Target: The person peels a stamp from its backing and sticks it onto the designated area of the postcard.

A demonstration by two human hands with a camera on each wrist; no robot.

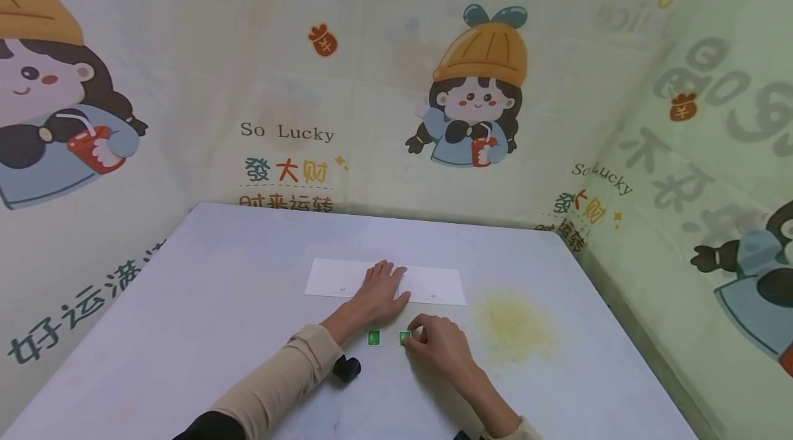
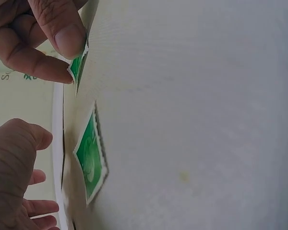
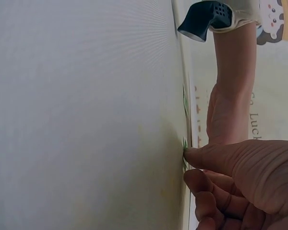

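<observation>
My left hand rests with its fingers stretched out on two white paper sheets lying side by side, each with a small printed mark near its lower edge. Below it, my right hand pinches a small green postage stamp by its edge, between thumb and index finger, close over the table. A second green stamp with a white perforated border lies flat on the table to the left of the pinched one. In the right wrist view, the thumb partly hides the held stamp.
The white table has a yellowish stain to the right of the hands. A black wrist camera sits by the left sleeve. Behind and beside the table hangs a cloth backdrop with cartoon figures and lettering.
</observation>
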